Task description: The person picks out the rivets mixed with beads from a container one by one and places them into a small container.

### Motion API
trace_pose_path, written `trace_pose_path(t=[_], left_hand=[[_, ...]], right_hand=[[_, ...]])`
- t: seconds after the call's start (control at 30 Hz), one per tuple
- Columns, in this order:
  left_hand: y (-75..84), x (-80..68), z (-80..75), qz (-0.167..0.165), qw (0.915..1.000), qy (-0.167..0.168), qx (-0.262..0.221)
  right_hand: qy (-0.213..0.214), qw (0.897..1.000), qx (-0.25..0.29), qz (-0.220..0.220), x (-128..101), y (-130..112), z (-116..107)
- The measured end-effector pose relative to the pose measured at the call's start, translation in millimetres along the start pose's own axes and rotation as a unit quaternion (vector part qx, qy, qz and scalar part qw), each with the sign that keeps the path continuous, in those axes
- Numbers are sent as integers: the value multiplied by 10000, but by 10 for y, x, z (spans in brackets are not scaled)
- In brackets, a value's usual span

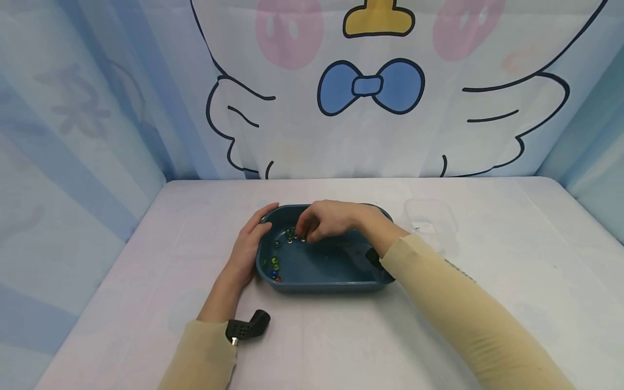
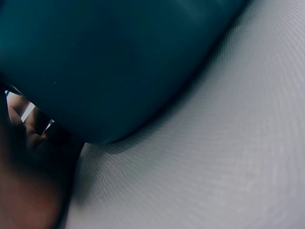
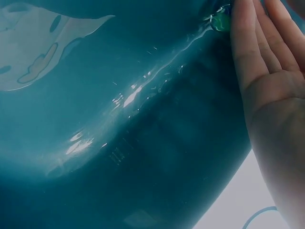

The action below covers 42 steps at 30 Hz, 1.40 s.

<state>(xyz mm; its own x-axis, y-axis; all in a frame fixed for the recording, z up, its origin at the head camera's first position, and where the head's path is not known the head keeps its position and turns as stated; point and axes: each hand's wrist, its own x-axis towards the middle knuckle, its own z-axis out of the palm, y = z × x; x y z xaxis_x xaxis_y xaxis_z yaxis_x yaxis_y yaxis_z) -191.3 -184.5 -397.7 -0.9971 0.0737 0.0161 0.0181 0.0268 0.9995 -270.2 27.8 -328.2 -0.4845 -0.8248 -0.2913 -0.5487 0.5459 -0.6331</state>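
Note:
A dark blue-green basin (image 1: 331, 265) stands on the table. My left hand (image 1: 246, 246) holds its left end, with the thumb over the rim and the fingers along the outside; the left wrist view shows the basin's outer wall (image 2: 119, 71) close up. My right hand (image 1: 329, 219) reaches down into the basin, fingers bent, fingertips right at small glass marbles (image 1: 291, 235) near the back left. In the right wrist view a green marble (image 3: 220, 21) shows beside the fingers; I cannot tell whether they pinch one. More marbles (image 1: 275, 264) lie along the basin's left side.
A clear plastic container (image 1: 429, 214) stands right of the basin, partly behind the right forearm. The table (image 1: 195, 216) has a pale cloth cover. A printed curtain (image 1: 302, 141) hangs behind its back edge. The basin's inside (image 3: 157, 119) is glossy with bright reflections.

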Motion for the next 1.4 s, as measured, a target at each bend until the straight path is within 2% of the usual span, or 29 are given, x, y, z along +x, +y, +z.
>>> trace_pose_path(t=[0.27,0.5,0.87,1.07,1.4], left_hand=[[3,2,7,20,10000,-12,-57],[1,9,5,55,10000,-7,-24],[15,4,9,52,10000,-17,-40],[22,6,7,35,9999,-21,-92],[1,8,1,62,10000,-8,-8]], right_hand=[[-95,9999,22,-77,-4,5,8],[-112,9995,-228,-205,31,-5,32],[51,9991,-418,-39,34,8,36],[13,9983,-567,-118,46,4,37],[-40,9977,-681,29,79,-9,73]])
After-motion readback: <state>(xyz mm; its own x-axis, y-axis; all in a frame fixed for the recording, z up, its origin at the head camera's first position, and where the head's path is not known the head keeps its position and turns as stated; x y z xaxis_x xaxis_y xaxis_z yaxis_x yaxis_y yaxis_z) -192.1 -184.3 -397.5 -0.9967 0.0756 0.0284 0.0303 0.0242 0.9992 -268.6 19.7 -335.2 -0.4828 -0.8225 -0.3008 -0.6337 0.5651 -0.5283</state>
